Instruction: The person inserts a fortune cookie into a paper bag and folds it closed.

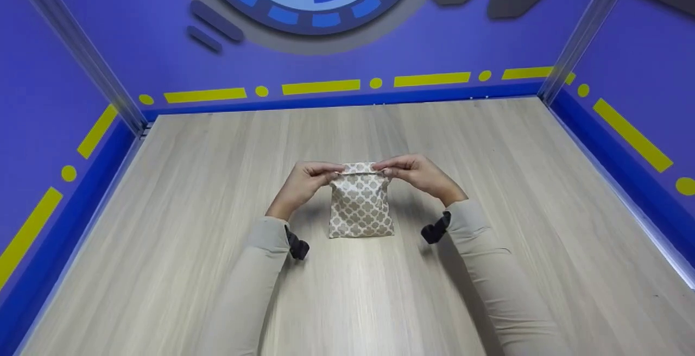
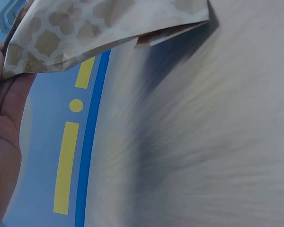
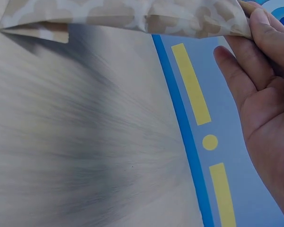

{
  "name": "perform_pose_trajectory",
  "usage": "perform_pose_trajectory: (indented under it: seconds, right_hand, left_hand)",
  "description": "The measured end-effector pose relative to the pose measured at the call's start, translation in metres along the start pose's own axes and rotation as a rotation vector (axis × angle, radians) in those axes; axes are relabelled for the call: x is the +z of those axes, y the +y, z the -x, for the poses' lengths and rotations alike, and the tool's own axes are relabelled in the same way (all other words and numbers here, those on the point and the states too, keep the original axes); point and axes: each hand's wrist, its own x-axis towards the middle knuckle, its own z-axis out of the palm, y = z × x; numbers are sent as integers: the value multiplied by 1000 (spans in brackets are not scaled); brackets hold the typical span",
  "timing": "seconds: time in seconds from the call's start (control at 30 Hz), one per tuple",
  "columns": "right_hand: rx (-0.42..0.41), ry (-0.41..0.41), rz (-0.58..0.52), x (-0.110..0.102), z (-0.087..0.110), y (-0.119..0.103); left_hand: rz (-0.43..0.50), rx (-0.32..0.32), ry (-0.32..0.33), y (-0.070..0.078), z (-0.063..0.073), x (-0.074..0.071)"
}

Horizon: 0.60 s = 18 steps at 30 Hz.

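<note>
A small paper bag (image 1: pixel 361 207) with a tan and white lattice pattern lies in the middle of the table, its top edge folded over into a flap (image 1: pixel 358 168). My left hand (image 1: pixel 305 181) pinches the left end of that fold between thumb and fingers. At the opposite end, my right hand (image 1: pixel 421 176) pinches the fold the same way. Both wrist views show the bag's side, with a folded bottom flap (image 3: pixel 47 32) standing slightly out from it. What the bag contains is hidden.
The light wood table (image 1: pixel 190 236) is bounded by blue-purple panels (image 1: pixel 347 68) with yellow dashes at the back and sides. Metal posts (image 1: pixel 589 36) stand at the back corners. Black straps (image 1: pixel 436 229) with small devices sit on both wrists.
</note>
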Motion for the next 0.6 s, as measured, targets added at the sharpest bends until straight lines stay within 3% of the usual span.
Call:
perform_pose_trajectory:
  seconds: [0.27,0.4,0.6]
  right_hand:
    - [25,7,15,0,-1,5]
    - [32,29,15,2,-1,5]
    - [-3,84,5,5,-3,8]
  left_hand:
    - [-23,13,-16,-3,1,0]
    - [-17,-16,-17,-2,3,0]
    - [0,-6,20,-2,2,4]
